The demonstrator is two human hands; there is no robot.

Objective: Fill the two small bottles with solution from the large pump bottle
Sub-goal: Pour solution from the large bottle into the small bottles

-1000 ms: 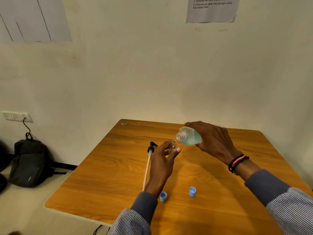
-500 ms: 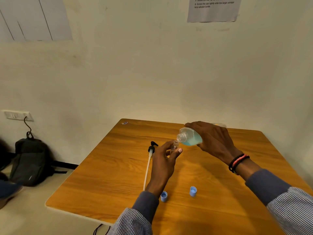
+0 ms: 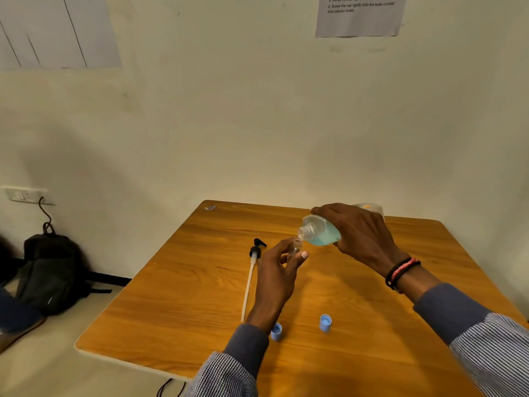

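So, the person's right hand (image 3: 360, 239) is gripping the large bottle (image 3: 322, 234), fingers wrapped round its body, and tipping it so the open neck is pointing down and to the left. Pale blue solution is pooling in the low side of it, close to the neck. The left hand (image 3: 279, 270) is pinching a small bottle (image 3: 294, 247) between thumb and fingers over the table (image 3: 171, 296). It's holding the bottle roughly upright, with its mouth right under the big bottle's neck, touching or nearly so. The small one is clear, and I can't tell how much is in it because it's tiny and half hidden by fingers. The pump (image 3: 252, 270) is lying flat on the table just left of that hand, black head at the far end and long white tube pointing back toward the person. One blue cap (image 3: 276, 331) is sitting by the left sleeve, and a second blue cap (image 3: 325, 322) is sitting a bit to its right.
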